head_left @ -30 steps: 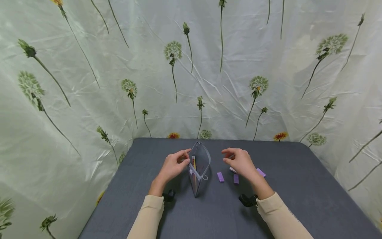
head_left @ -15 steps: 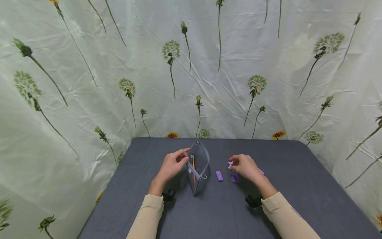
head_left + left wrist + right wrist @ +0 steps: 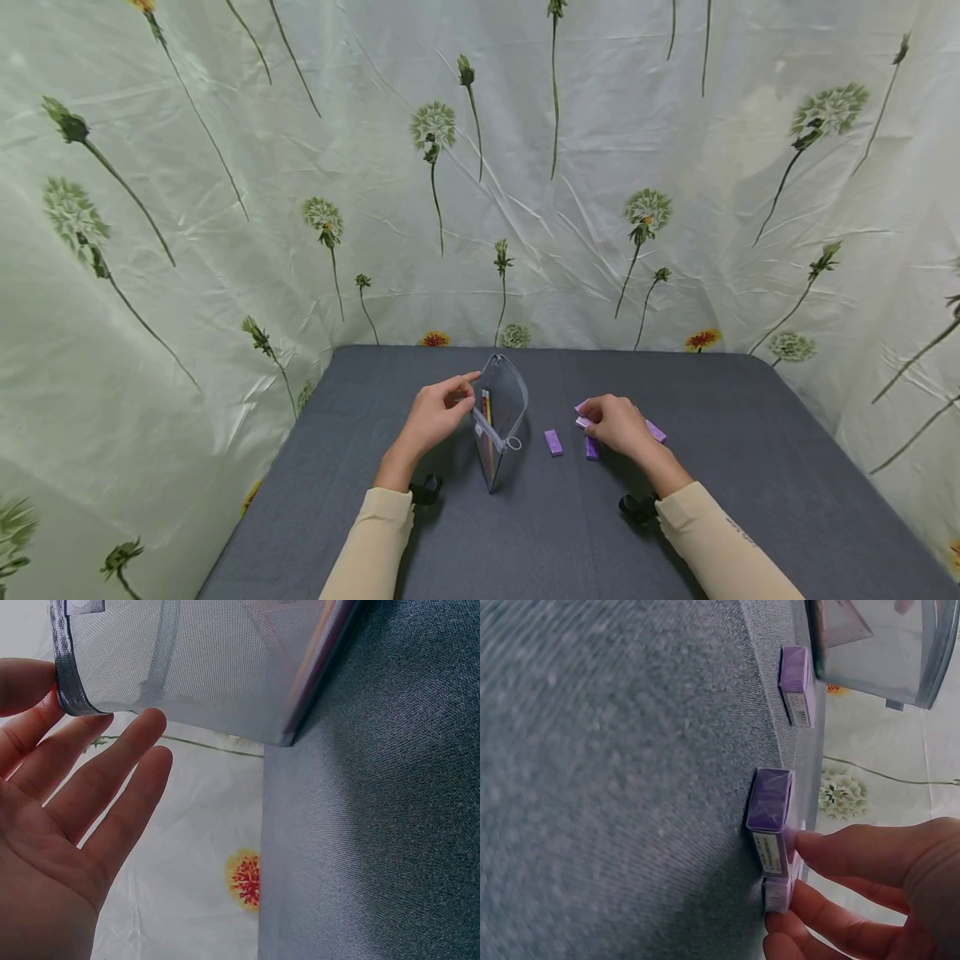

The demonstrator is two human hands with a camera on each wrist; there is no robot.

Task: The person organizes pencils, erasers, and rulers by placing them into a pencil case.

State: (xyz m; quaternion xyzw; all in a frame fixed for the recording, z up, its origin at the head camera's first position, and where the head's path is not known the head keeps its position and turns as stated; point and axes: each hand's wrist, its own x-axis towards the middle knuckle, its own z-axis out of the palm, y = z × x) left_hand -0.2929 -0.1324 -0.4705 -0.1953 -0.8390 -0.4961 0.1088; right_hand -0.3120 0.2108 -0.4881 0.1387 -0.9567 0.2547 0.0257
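Observation:
A grey mesh zip pouch (image 3: 517,390) stands upright on the table with its mouth spread. Inside it are pencils (image 3: 487,406). My left hand (image 3: 441,410) pinches the zip edge between thumb and index finger, the other fingers fanned out below in the left wrist view. To the right of the pouch, my right hand (image 3: 617,423) has its thumb and fingertips around a small purple box (image 3: 778,895) low at the table. Another purple box (image 3: 770,799) with a barcode label stands right beside the thumb. A third purple box (image 3: 553,442) lies between pouch and right hand.
One more purple box (image 3: 656,431) lies behind the right wrist. The dark grey cloth-covered table (image 3: 517,550) ends at a flower-printed curtain (image 3: 570,275) at the back. A black band (image 3: 637,508) hangs under the right forearm.
My right hand has come down and slightly right from above the table to a purple box, its fingers closing around it. The left hand stays at the pouch's zip edge.

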